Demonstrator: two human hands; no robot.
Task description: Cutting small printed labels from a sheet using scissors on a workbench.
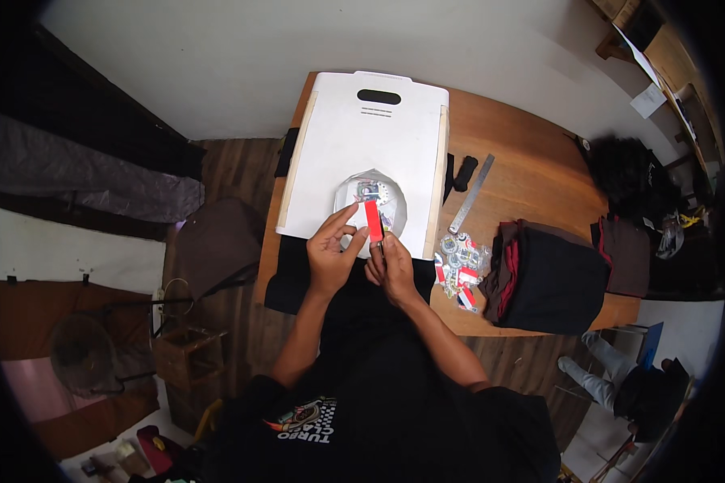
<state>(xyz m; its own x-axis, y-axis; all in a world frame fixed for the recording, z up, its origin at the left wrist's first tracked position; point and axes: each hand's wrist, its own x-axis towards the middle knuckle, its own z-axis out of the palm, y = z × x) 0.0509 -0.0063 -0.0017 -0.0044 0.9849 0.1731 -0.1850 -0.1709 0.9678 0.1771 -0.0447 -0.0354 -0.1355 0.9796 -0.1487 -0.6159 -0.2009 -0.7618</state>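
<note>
A narrow red strip stands nearly upright between my hands, above a faceted clear bowl with printed pieces inside. My right hand is closed at the strip's lower end, with its thumb on top. A thin dark item shows along the strip's right edge there; its kind is unclear. My left hand has its thumb and forefinger apart, their tips close to the strip's left edge. The bowl rests on a large white board with a slotted handle; my hands cover part of its front.
Right of the board lie a steel ruler, a black bundle and a pile of stickers and round badges. Folded dark clothes stack on the wooden table. A fan stands left; another person is at lower right.
</note>
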